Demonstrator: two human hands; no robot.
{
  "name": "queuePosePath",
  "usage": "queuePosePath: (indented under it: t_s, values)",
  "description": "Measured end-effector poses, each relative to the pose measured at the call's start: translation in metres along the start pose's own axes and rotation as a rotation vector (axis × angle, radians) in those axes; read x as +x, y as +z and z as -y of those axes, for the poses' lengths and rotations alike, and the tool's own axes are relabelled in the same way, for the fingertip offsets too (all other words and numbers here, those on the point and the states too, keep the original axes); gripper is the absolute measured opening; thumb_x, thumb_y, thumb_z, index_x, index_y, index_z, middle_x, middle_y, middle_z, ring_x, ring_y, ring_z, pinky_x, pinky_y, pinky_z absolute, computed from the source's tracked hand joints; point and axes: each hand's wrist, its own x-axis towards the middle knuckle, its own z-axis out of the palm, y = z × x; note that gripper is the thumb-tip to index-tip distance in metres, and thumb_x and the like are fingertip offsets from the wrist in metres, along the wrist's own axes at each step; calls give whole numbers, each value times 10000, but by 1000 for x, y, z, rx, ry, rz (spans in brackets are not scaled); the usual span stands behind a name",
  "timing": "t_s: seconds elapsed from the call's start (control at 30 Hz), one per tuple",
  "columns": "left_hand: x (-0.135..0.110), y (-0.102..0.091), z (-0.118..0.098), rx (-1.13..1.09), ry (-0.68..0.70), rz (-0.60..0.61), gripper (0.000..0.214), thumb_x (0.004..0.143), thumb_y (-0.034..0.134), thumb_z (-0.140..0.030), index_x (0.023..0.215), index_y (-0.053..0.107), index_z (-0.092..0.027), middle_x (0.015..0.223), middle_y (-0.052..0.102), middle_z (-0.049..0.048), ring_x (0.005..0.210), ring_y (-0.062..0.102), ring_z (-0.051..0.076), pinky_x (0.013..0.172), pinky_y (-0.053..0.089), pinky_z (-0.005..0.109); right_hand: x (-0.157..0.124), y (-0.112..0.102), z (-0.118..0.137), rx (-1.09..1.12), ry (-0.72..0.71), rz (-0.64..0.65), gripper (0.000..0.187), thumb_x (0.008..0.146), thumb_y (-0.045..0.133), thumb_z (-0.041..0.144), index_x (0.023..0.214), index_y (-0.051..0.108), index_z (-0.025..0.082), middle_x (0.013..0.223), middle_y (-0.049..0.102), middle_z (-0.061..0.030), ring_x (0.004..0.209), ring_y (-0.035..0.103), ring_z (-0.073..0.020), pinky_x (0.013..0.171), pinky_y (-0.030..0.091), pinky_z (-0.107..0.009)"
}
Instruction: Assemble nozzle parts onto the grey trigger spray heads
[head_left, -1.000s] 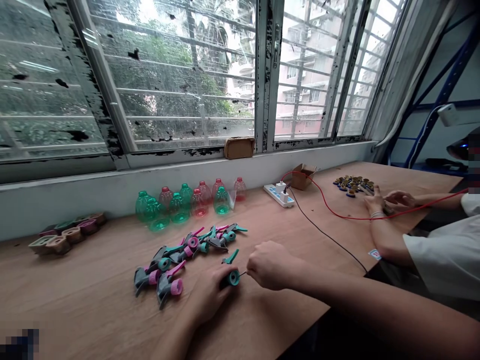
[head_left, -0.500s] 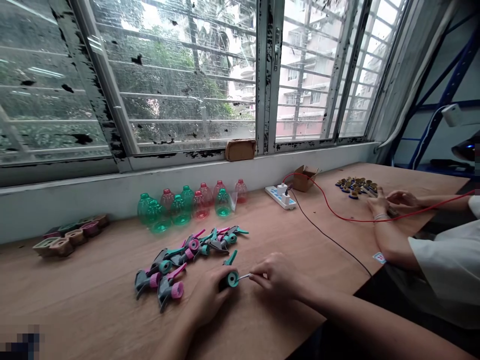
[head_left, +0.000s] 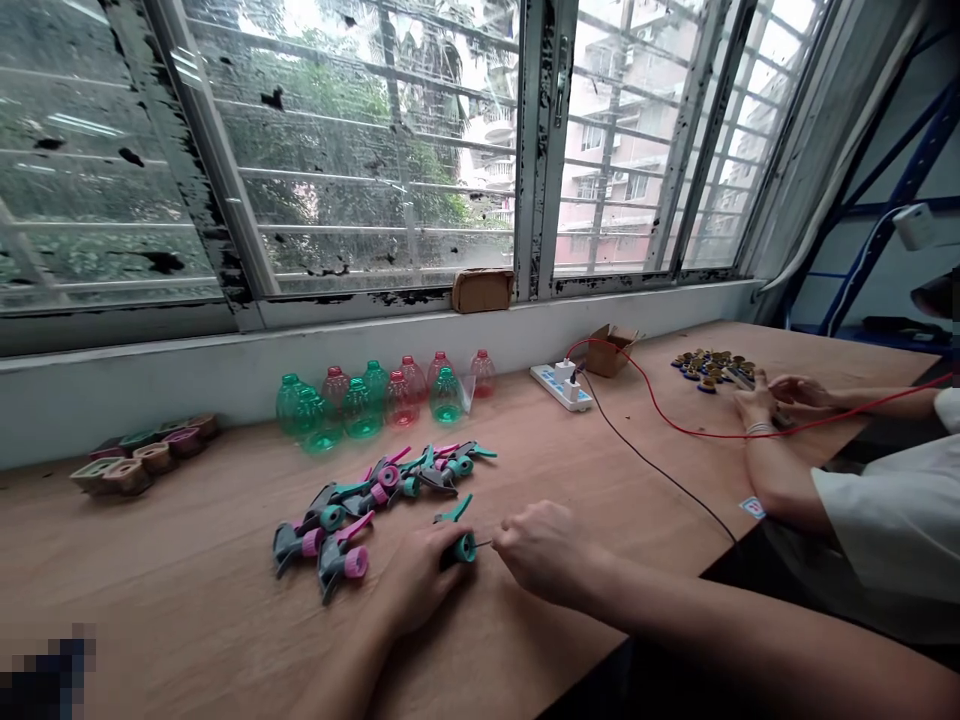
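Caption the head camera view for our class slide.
Left hand holds a spray head, right hand a metal pin.

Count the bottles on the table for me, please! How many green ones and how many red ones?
Green plastic bottles: 5
Red plastic bottles: 5
Total: 10

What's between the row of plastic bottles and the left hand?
Head view: a loose heap of grey, teal and pink plastic trigger sprayer heads lies between the green and red plastic bottles and the left hand.
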Motion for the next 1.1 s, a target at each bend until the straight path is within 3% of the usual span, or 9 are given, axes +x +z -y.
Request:
queuePosePath:
  t_s: [0.17, 0.43, 0.83, 1.1]
  values:
    - [-3, -1, 5, -6, 45, 41, 259, 807, 565, -196, 1050, 647, -233, 976, 683, 31, 888, 600, 193, 765, 415, 259, -4, 14, -11, 118, 74, -60, 318, 910, 447, 338, 768, 704, 219, 760, 717, -38, 656, 625, -163, 566, 330, -253]
    - [-4, -3, 6, 13, 55, 58, 263, 803, 581, -203, 1055, 645, -244, 1020, 671, 23, 926, 595, 190, 809, 423, 263, -8, 47, -18, 291, 8, -191, 327, 904, 475, 317, 684, 671, 175, 675, 690, -23, 589, 547, -114, 570, 268, -252]
    - [-1, -3, 5, -17, 38, 68, 252, 816, 556, -238, 1048, 651, -222, 990, 681, 41, 898, 597, 198, 794, 432, 275, -14, 46, -5, 350, 94, -255, 258, 923, 471, 289, 832, 698, 206, 802, 689, -15, 683, 579, -122, 603, 304, -247]
    - [-1, -4, 7, -65, -1, 37, 288, 804, 561, -227, 1078, 649, -208, 1034, 691, 47, 937, 611, 208, 826, 443, 279, -13, 60, 1, 382, 108, -343, 276, 929, 467, 245, 746, 665, 182, 725, 660, -15, 666, 566, -121, 605, 302, -250]
